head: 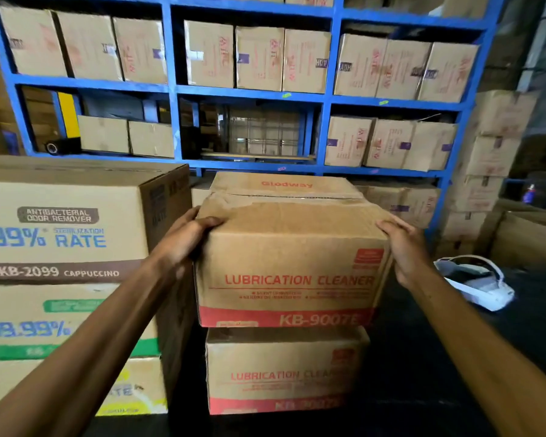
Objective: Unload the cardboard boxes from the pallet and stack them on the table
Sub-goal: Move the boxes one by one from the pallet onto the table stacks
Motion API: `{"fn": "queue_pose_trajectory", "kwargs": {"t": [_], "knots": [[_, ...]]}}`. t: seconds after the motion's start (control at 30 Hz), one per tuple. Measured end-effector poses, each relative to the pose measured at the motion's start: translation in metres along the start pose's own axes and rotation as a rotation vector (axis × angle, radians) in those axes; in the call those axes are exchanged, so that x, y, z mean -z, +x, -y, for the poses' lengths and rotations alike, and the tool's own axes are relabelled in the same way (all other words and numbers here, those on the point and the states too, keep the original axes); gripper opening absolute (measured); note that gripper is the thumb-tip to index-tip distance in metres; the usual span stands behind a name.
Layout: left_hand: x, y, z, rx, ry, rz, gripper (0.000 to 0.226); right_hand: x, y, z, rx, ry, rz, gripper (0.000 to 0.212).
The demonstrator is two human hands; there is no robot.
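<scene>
Blue steel shelving rack (171,86) fills the background; its bays hold rows of plain brown cartons with faded red print (259,58).

Left foreground: stack of three large tan cartons. The top carton, marked "KB-2099 CAPPUCCINO" with a brown band (63,222), sits on a green-banded carton printed "99.99%" (38,323), which sits on a yellow-marked carton (136,389), partly hidden by the left forearm.

Centre: two brown cardboard boxes printed "LUBRICATION CLEANER" in red. The upper box with red base band "KB-9007E" (290,257) rests directly on the lower matching box (284,370), just beside the tall stack on its right. Upper box's top is creased, its flaps taped, "Glodway" printed on it. The surface under the stacks is dark; cannot tell whether it is the counter or the pallet.

Right: white plastic item with a loop handle (476,282) lying on the dark surface, blurred, kind unclear.

Left hand (183,238) grips the upper box's top left corner, thumb over the top edge, fingers curled down the side. Right hand (404,247) lies flat against the right side, fingers straight, tips at the top edge.
</scene>
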State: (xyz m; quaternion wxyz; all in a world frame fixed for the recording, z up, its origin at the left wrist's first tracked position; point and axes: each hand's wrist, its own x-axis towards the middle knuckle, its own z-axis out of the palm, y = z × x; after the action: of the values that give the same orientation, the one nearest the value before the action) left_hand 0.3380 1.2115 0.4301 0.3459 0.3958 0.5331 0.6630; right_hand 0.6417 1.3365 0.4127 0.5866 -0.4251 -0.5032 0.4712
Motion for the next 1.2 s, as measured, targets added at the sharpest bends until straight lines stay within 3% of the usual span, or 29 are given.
{"fn": "queue_pose_trajectory", "kwargs": {"t": [0.23,0.4,0.57,0.77,0.93,1.03,1.1,1.2], "knots": [[0.001,0.019,0.041,0.126,-0.016,-0.031,0.025,-0.008,0.024,-0.042,-0.115,-0.067,-0.001,0.041],[0.001,0.025,0.044,0.137,0.000,-0.024,0.030,-0.006,0.032,-0.044,-0.099,-0.097,0.020,0.040],[-0.008,0.025,0.043,0.141,0.026,-0.038,0.013,0.000,0.035,-0.042,-0.106,-0.126,0.048,0.041],[-0.009,0.022,0.045,0.117,0.060,-0.038,0.011,0.001,0.032,-0.041,-0.092,-0.196,0.061,0.041],[0.002,0.009,0.051,0.147,0.019,-0.052,0.039,-0.003,0.019,-0.039,-0.030,-0.281,0.046,0.053],[0.009,-0.018,0.061,0.070,0.142,-0.070,0.037,-0.006,0.003,-0.043,0.092,-0.397,-0.052,0.065],[0.014,-0.042,0.065,0.040,0.197,-0.077,0.037,-0.015,-0.017,-0.044,0.249,-0.462,-0.113,0.060],[0.029,-0.084,0.066,-0.014,0.266,-0.100,0.025,-0.045,-0.065,-0.047,0.420,-0.455,-0.027,0.051]]}}
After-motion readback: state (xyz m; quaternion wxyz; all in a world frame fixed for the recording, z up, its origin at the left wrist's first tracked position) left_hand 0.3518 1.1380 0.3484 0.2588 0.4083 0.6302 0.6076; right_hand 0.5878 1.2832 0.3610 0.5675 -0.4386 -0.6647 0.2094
